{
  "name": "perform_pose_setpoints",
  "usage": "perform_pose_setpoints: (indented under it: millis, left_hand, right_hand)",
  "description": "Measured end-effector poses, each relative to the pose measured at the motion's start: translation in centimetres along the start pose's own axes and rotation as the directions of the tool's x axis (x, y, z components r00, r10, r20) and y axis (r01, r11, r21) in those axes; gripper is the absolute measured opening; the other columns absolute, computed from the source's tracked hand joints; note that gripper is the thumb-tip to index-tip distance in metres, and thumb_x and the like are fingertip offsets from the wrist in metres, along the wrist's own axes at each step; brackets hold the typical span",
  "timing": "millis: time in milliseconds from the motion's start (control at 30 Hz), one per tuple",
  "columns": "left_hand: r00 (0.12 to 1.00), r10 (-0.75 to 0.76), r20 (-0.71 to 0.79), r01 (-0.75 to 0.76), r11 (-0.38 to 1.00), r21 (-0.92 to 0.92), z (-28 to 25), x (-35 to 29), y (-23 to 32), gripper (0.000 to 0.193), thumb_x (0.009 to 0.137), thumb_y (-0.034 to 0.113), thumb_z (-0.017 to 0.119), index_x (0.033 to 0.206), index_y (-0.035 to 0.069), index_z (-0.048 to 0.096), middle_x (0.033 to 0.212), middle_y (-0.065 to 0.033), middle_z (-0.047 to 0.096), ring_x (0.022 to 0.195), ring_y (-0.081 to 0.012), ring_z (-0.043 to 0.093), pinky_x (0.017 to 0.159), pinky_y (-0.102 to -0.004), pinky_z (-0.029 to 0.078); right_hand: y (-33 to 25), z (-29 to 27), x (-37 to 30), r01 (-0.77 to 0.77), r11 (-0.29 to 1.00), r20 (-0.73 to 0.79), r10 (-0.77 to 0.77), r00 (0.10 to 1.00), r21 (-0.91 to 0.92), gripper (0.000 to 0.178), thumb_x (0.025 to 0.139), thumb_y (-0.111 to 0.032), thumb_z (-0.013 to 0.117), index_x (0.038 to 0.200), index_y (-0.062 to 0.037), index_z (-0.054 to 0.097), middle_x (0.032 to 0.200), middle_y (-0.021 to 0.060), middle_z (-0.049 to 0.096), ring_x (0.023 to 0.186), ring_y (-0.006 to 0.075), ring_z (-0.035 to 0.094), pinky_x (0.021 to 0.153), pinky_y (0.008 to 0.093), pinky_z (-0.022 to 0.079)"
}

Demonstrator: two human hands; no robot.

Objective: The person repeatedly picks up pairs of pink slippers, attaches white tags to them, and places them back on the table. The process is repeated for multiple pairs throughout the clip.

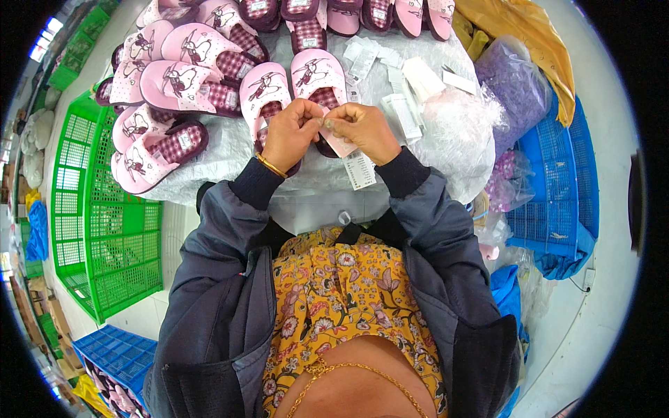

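Both hands meet over the near edge of the covered table. My left hand (pixel 291 136) is closed in a pinch, its thumb and fingertips at the upper end of a pink hang tag (pixel 341 145). My right hand (pixel 366 129) pinches the same tag from the other side. A white printed label (pixel 359 171) hangs below it. Just beyond the hands lies a pair of pink slippers with plaid insides, a left slipper (pixel 265 85) and a right slipper (pixel 317 70). The hands partly cover the right slipper. Any string or fastener at the fingertips is hidden.
More pink slippers (pixel 182 85) crowd the table's left and far side. Loose white tags (pixel 403 115) lie on the plastic sheeting (pixel 456 150) at right. A green crate (pixel 108 216) stands left, a blue crate (pixel 557 184) right, and a purple filled bag (pixel 512 83) beside the table.
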State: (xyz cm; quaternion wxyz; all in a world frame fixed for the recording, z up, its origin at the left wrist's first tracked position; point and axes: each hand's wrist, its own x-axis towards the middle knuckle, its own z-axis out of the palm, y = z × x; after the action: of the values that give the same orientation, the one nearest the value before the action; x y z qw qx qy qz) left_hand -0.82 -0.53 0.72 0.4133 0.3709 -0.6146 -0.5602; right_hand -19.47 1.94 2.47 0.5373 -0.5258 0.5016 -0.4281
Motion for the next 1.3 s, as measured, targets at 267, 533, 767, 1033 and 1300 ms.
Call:
perform_pose_setpoints:
  millis: [267,533,767,1033,1300]
  left_hand:
    - [0.999,0.034,0.018,-0.034,0.999,0.016,0.0,0.0,-0.1,0.009,0.092,-0.001,0.059,0.101,0.001,0.058,0.085,0.0000,0.060,0.068,-0.0056,0.054,0.062,-0.0199,0.045]
    - [0.989,0.137,0.049,-0.145,0.953,0.265,-0.5,-0.1,-0.5,0.008,0.092,-0.004,0.058,0.100,0.000,0.058,0.085,-0.0008,0.062,0.069,-0.0052,0.055,0.061,-0.0207,0.045]
    - [0.996,0.083,0.025,-0.086,0.977,0.195,-0.4,-0.4,1.0,0.009,0.092,-0.001,0.060,0.101,0.000,0.059,0.084,-0.0026,0.063,0.066,-0.0074,0.059,0.059,-0.0228,0.047]
    - [0.860,0.398,-0.320,-0.224,0.857,0.464,-5.0,-2.3,1.6,0.010,0.086,-0.003,0.063,0.093,0.003,0.063,0.088,-0.0055,0.058,0.067,-0.0114,0.057,0.060,-0.0262,0.046]
    - [0.774,0.483,-0.409,-0.180,0.787,0.590,-6.3,-4.2,-0.4,0.012,0.083,-0.003,0.063,0.093,0.002,0.064,0.089,-0.0075,0.059,0.070,-0.0167,0.057,0.064,-0.0282,0.046]
  right_hand:
    - [0.2,0.1,-0.4,0.039,0.998,-0.031,-0.041,0.999,-0.058,0.015,0.082,-0.008,0.067,0.093,0.0006,0.072,0.078,0.0051,0.068,0.068,0.0099,0.061,0.061,0.0259,0.048]
    - [0.0,0.8,-0.5,0.393,0.758,-0.009,-0.465,0.885,-0.520,0.009,0.077,-0.012,0.070,0.083,-0.0057,0.070,0.078,0.0131,0.063,0.072,0.0321,0.062,0.064,0.0401,0.048]
    - [0.7,0.1,0.7,0.210,0.928,-0.022,-0.228,0.973,-0.307,0.015,0.081,-0.013,0.074,0.086,0.0002,0.068,0.073,0.0106,0.068,0.062,0.0157,0.064,0.059,0.0299,0.049]
    - [-1.5,-0.4,-0.2,0.319,0.816,0.004,-0.362,0.932,-0.482,0.017,0.079,-0.015,0.077,0.081,-0.0012,0.067,0.075,0.0116,0.067,0.064,0.0212,0.064,0.059,0.0327,0.049]
    - [-3.5,1.4,0.8,0.408,0.646,0.104,-0.454,0.885,-0.645,0.049,0.081,-0.021,0.077,0.124,-0.0067,0.057,0.097,0.0144,0.069,0.087,0.0267,0.068,0.074,0.0369,0.053]
